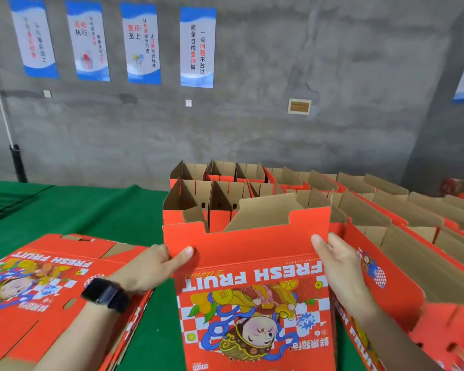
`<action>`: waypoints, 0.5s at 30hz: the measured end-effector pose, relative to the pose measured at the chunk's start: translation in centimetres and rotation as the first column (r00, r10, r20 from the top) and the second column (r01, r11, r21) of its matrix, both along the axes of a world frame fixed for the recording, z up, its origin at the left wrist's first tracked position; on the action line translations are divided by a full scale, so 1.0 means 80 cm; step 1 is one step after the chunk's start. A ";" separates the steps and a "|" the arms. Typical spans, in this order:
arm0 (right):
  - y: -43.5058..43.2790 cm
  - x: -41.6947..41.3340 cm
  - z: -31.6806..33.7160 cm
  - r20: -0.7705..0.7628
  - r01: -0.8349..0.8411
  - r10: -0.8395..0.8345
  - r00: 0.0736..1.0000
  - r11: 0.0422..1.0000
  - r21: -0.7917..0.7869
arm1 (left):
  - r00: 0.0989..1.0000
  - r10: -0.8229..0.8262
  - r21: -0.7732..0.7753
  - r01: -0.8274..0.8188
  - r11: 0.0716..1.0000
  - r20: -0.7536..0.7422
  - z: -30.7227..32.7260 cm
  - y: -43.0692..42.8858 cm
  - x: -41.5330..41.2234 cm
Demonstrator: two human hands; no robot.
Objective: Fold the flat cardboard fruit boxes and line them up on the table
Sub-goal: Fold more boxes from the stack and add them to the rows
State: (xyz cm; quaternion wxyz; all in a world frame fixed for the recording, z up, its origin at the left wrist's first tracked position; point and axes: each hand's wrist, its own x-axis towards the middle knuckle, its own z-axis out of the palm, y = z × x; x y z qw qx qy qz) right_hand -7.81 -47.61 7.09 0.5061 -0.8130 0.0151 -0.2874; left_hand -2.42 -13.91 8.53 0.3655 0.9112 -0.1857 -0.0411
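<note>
At the centre of the view, running down to 6 o'clock, a red box [252, 263] printed with "FRESH FRUIT" and a cartoon figure stands over the green table [91, 210], its print upside down to the person. Its top edge is notched, and brown cardboard flaps rise behind the red front panel. The lower end runs out of the picture, so whether it rests on the table cannot be told.

The left hand [156, 266] grips the box's edge at its 9 o'clock side, thumb pressed on the red front and fingers curled behind the panel. The right hand [338, 263] grips the edge at the 3 o'clock side, thumb lying on the front near the upper corner and the other fingers hidden behind. A black watch [105, 294] sits on the left wrist.

At 8 o'clock a stack of flat boxes [38, 285] lies on the table, under the left forearm. From 12 to 3 o'clock, beyond the held box, folded boxes [225, 194] stand in rows with open tops, touching one another, brown insides showing. At 4 o'clock more red boxes [413, 250] lie just beside the right hand. At 11 o'clock four blue-and-white posters [197, 46] hang on the grey wall [332, 76].
</note>
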 end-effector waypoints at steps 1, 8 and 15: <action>-0.001 -0.004 -0.002 -0.002 0.001 -0.001 1.000 1.000 0.019 | 0.998 -0.051 -0.015 0.051 0.999 -0.034 0.000 -0.002 -0.003; -0.010 -0.017 -0.017 -0.026 -0.066 0.070 0.997 0.989 0.132 | 0.986 -0.067 -0.054 0.059 0.997 -0.153 -0.006 -0.024 -0.017; 0.006 -0.041 -0.031 0.060 0.188 -0.187 0.980 0.982 -0.011 | 0.973 0.123 -0.557 -0.213 0.803 -0.196 -0.015 -0.036 -0.047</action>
